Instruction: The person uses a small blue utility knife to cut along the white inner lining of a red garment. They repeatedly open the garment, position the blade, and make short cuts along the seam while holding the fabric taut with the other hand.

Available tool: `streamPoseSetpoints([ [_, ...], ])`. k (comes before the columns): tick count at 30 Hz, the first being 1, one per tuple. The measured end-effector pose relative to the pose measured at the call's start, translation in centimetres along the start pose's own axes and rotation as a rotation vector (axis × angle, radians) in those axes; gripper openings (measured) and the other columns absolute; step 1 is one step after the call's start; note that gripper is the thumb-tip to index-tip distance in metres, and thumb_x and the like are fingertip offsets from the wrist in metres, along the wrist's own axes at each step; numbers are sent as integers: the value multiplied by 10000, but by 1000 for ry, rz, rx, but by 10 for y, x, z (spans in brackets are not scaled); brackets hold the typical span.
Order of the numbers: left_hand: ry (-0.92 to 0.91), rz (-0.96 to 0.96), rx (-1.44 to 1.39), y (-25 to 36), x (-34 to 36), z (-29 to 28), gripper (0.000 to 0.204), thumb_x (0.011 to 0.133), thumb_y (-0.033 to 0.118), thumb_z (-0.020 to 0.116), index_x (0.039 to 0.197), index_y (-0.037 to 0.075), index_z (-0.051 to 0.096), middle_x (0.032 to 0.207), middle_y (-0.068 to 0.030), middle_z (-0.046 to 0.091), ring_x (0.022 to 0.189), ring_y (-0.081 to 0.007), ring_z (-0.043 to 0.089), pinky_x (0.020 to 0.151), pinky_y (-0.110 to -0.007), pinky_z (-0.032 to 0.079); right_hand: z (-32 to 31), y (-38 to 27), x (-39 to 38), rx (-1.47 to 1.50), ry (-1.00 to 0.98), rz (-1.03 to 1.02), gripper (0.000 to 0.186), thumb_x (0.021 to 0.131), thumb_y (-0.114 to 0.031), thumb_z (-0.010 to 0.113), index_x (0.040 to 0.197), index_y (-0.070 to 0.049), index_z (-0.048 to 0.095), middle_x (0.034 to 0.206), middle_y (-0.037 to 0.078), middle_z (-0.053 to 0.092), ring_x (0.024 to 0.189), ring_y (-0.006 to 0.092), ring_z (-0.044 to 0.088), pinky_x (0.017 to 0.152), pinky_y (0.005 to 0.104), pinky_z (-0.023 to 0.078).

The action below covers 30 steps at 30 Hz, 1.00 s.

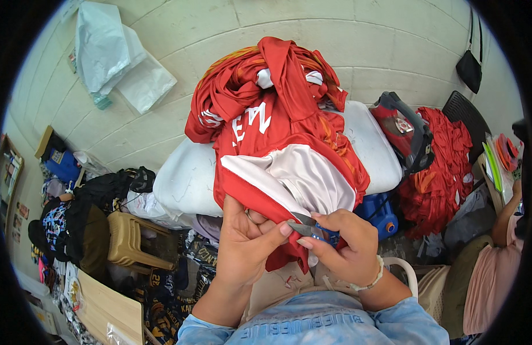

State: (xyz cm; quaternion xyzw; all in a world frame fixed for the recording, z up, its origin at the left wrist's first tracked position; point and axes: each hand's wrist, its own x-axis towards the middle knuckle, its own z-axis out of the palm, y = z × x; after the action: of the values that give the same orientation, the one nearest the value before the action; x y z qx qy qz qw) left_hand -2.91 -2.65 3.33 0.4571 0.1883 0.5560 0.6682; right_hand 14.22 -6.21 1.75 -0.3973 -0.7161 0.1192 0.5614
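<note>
A red shiny jersey (pixel 340 154) with white lettering lies over a padded white surface in front of me, its pale inner side (pixel 312 175) turned up toward me. My left hand (pixel 246 250) pinches the jersey's red hem between thumb and fingers. In my right hand (pixel 353 244) is a pair of small thread snips (pixel 306 229) with grey metal blades. The blades lie against the hem edge, close to my left thumb tip. Whether they are cutting a thread I cannot tell. Part of the snips is hidden by my right fingers.
More red garments (pixel 266 75) are heaped at the far end of the white surface (pixel 188 178). At right stand a grey-and-red bag (pixel 401 129), a red cloth pile (pixel 438 172) and a blue container (pixel 381 215). A tan plastic stool (pixel 128 241) is at left. Another person's arm (pixel 506 215) shows at far right.
</note>
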Motion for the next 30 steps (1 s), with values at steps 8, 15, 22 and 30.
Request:
streamPoseSetpoints([
  [8,4,-13,-4,1,0,1,777,798,-171,557,1423,67,162,1251,-161,512,1129,-229,566,922,-327,498,10,6,0,-12,89,-46,286,712,-131,797,885,17,624,689,109,583,536,214,549,500,286,434],
  [15,110,1,1,-2,1,7,754,793,-116,593,1415,93,222,1085,-95,572,904,-154,620,709,-258,530,12,4,-4,459,19,375,279,746,-112,772,909,10,581,712,29,565,618,73,489,565,227,410],
  [22,159,-1,-1,-2,5,3,722,822,-83,602,1418,89,232,1033,-70,597,872,-135,620,665,-243,509,0,15,-3,220,-219,305,295,790,-72,728,987,-4,520,816,0,547,685,38,463,618,176,376],
  [30,66,35,-33,-7,3,-4,719,827,-132,569,1413,58,200,1231,-159,548,1147,-220,555,968,-352,460,10,9,-3,126,41,111,326,752,-147,783,932,8,560,693,76,586,571,125,557,537,251,454],
])
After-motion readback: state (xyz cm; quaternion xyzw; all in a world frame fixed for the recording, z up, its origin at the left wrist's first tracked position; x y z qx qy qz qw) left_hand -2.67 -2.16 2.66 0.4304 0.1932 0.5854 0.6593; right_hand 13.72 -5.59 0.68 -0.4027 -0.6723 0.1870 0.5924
